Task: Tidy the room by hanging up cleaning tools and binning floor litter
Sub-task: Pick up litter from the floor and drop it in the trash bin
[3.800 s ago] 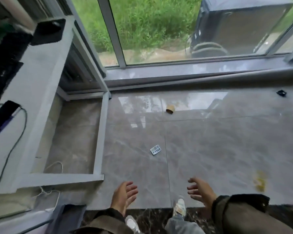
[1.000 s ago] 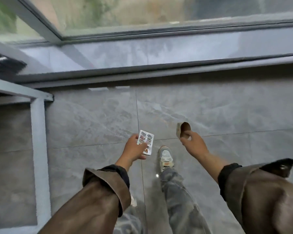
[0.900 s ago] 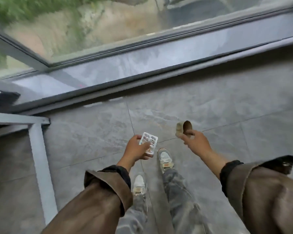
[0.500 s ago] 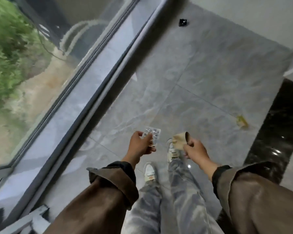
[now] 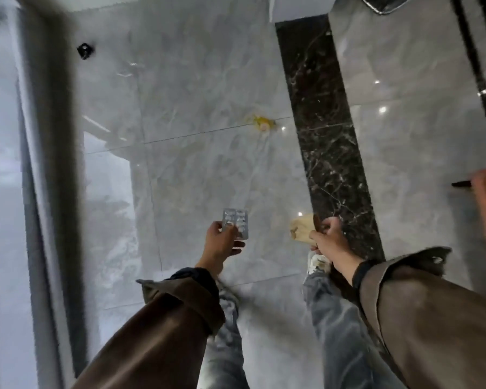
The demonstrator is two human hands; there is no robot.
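View swung off the window since half a second ago; both hands carry litter.

Window frame now runs down the left edge, dark marble strip [image 5: 328,130] ahead-right. Left hand [image 5: 222,245]: grip narrow, thumb and fingers pinched on the lower end of a pill blister pack [image 5: 235,222], as before. Right hand [image 5: 327,238]: grip closed on a crumpled tan paper cup [image 5: 302,231]. Yellow scrap [image 5: 261,123] and small black item [image 5: 84,50] lie on the floor [image 5: 194,169], well apart.
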